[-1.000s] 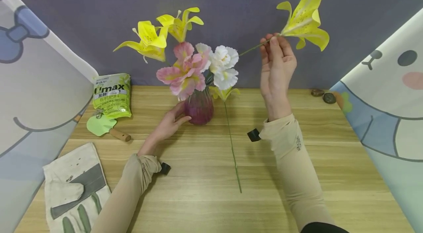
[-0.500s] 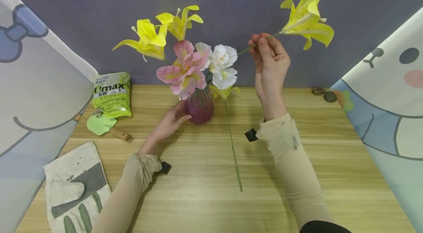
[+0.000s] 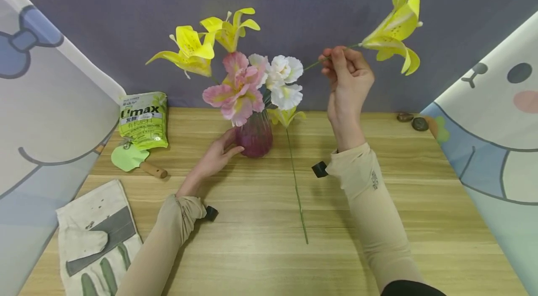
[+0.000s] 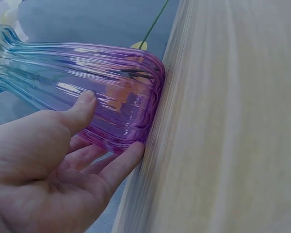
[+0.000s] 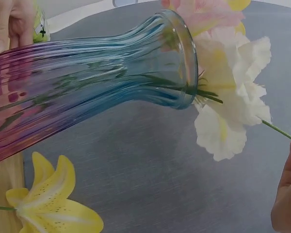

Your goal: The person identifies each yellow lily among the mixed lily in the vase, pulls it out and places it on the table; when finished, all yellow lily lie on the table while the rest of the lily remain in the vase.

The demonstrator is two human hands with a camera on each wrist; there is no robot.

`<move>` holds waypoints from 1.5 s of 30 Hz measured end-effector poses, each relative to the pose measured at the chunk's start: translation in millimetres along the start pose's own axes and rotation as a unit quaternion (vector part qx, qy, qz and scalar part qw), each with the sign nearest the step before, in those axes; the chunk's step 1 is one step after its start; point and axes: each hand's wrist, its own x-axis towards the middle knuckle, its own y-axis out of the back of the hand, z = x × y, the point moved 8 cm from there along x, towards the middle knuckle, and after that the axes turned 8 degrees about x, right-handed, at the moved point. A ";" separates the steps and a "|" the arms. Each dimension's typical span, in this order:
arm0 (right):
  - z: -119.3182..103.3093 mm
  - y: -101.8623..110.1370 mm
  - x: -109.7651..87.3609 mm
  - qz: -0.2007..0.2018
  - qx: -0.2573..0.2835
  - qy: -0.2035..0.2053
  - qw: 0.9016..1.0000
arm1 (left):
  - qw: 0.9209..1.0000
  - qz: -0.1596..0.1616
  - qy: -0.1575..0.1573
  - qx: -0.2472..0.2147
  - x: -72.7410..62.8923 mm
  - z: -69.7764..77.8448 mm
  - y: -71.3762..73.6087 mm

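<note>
The right hand (image 3: pixel 350 83) pinches the thin green stem of a yellow lily (image 3: pixel 392 30) between thumb and fingers, below the bloom. That stem slants down leftward and passes behind a white flower (image 3: pixel 286 81). Low on the ribbed glass vase (image 3: pixel 254 137), blue at the neck and purple at the base, the left hand (image 3: pixel 212 156) holds its side. In the left wrist view its thumb (image 4: pixel 85 104) lies along the glass, fingers under the far side. Two yellow lilies (image 3: pixel 193 51) and a pink flower (image 3: pixel 239 90) also rise from the upright vase.
Another yellow lily (image 3: pixel 286 117) lies on the wooden table (image 3: pixel 252 258), its stem pointing toward the front. At left are a green fertilizer bag (image 3: pixel 143 121), a small trowel (image 3: pixel 130 158) and work gloves (image 3: pixel 98 235). Dark stones (image 3: pixel 419 123) sit at the back right.
The right hand has moved slightly left, its pinch now farther from the bloom. The held lily has turned, its bloom facing more to the right. The left hand and vase look the same.
</note>
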 end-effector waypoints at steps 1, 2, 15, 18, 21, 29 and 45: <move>-0.6 -1.2 0.3 0.003 0.002 0.003 1.000 | 1.000 0.000 -0.001 0.000 -0.1 0.3 -0.1; -1.4 -2.4 0.7 0.005 0.003 0.007 1.000 | 1.000 0.001 -0.001 0.001 -0.2 0.6 -0.1; -8.7 7.6 7.7 0.080 0.035 -0.016 0.996 | 1.000 -0.001 0.012 0.006 -0.5 -1.6 0.3; -12.7 13.4 11.3 0.093 0.035 -0.021 0.995 | 1.000 0.000 0.009 0.006 -0.9 -2.2 0.5; -17.4 19.5 14.9 0.108 0.029 -0.021 0.994 | 1.000 0.001 0.004 0.004 -1.1 -2.9 0.6; -32.8 33.5 24.4 0.147 0.025 -0.012 0.989 | 1.000 0.003 -0.007 0.002 -0.3 -4.7 0.2; -66.0 71.5 47.0 0.215 0.064 -0.007 0.975 | 1.000 0.001 0.001 0.024 -1.8 -1.8 1.4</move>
